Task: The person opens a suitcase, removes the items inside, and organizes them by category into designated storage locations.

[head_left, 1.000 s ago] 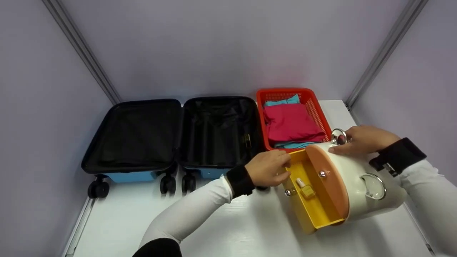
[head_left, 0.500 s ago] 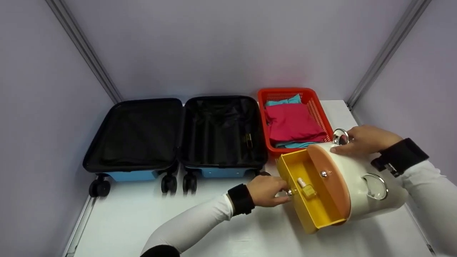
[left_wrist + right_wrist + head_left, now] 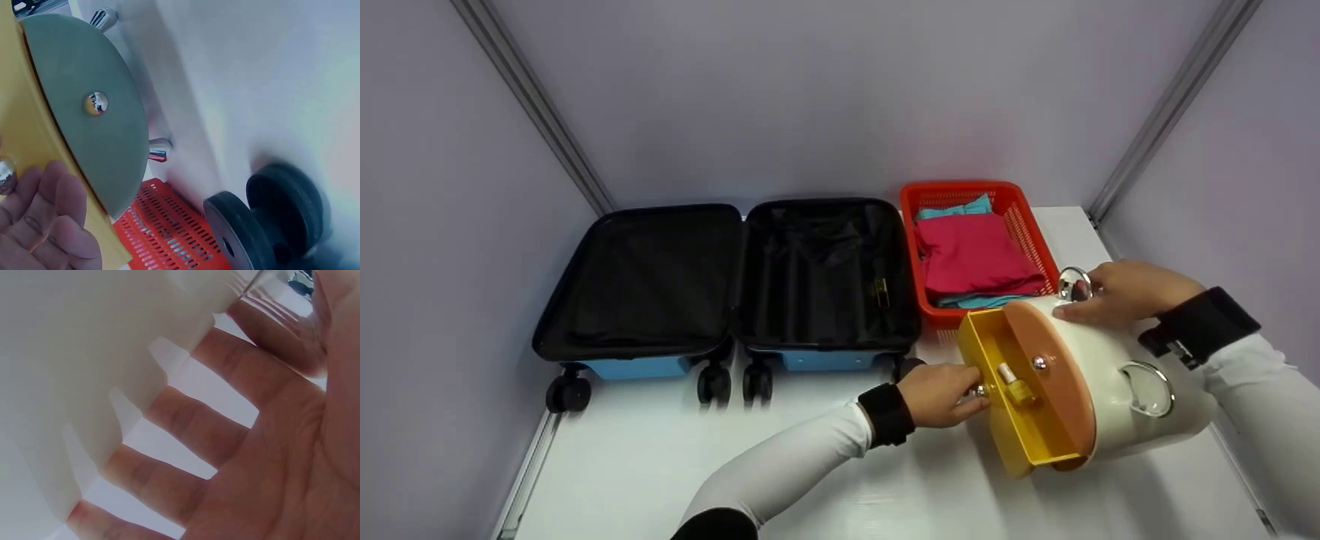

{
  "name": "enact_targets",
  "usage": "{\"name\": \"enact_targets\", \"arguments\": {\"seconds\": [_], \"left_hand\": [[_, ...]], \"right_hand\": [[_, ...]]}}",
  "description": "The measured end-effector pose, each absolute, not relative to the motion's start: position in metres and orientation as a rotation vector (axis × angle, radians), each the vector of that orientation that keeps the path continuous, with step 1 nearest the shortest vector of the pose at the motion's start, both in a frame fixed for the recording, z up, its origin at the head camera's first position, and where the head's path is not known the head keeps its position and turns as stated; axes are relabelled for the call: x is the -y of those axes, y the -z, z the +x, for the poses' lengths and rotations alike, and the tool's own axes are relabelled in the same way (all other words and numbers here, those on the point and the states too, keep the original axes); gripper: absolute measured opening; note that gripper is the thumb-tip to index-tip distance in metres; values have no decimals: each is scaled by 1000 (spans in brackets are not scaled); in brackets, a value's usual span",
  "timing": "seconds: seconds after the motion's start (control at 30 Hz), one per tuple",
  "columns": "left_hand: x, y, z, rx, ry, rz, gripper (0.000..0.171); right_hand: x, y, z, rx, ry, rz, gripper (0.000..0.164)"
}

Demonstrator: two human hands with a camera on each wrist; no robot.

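Note:
A white rounded case point(image 3: 1110, 375) with an orange front point(image 3: 1050, 360) lies tilted on the white surface at right. Its yellow drawer point(image 3: 997, 427) stands partly pulled out, and a small yellow bottle with a white cap point(image 3: 1018, 388) lies inside. My left hand point(image 3: 941, 395) pinches the drawer's chrome knob point(image 3: 7, 175), its curled fingers against the drawer front in the left wrist view. My right hand point(image 3: 1140, 294) steadies the case beside a chrome ring point(image 3: 1075, 283). In the right wrist view its fingers point(image 3: 185, 422) are spread and straight, tips touching the white shell.
An open blue suitcase with black lining point(image 3: 825, 277) lies left of the case, its wheels point(image 3: 714, 384) facing me. A red basket point(image 3: 1027, 217) holding folded pink cloth point(image 3: 971, 255) and blue cloth stands behind the case. Grey walls rise at the back and sides.
My left hand has moved from the drawer's upper edge down to the knob. The drawer has slid a little into the case, carrying the bottle rightward. My right hand has stayed put.

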State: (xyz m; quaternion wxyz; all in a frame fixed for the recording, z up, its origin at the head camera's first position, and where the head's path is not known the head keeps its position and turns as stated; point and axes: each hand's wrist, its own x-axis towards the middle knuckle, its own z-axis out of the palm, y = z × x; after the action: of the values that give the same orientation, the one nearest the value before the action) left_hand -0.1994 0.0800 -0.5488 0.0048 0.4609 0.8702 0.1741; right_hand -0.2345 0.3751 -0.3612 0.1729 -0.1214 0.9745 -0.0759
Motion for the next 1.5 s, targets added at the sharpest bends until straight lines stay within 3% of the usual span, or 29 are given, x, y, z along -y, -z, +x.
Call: {"name": "enact_targets", "arguments": {"seconds": [0.63,0.93,1.27,1.5], "left_hand": [[-139,556,-198,-2752,-533,1292,32],[-139,567,-193,-2674,-714,1279,29],[-143,581,-196,-2849,-431,1202,20],[-145,589,-195,-2902,-371,1183,26]], "right_hand": [[-373,361,-232,-2780,223,-360,50],[-372,363,-232,-2752,286,-381,48],[-369,360,-233,-2763,228,-369,50],[-370,360,-231,-2774,210,-370,50]]}}
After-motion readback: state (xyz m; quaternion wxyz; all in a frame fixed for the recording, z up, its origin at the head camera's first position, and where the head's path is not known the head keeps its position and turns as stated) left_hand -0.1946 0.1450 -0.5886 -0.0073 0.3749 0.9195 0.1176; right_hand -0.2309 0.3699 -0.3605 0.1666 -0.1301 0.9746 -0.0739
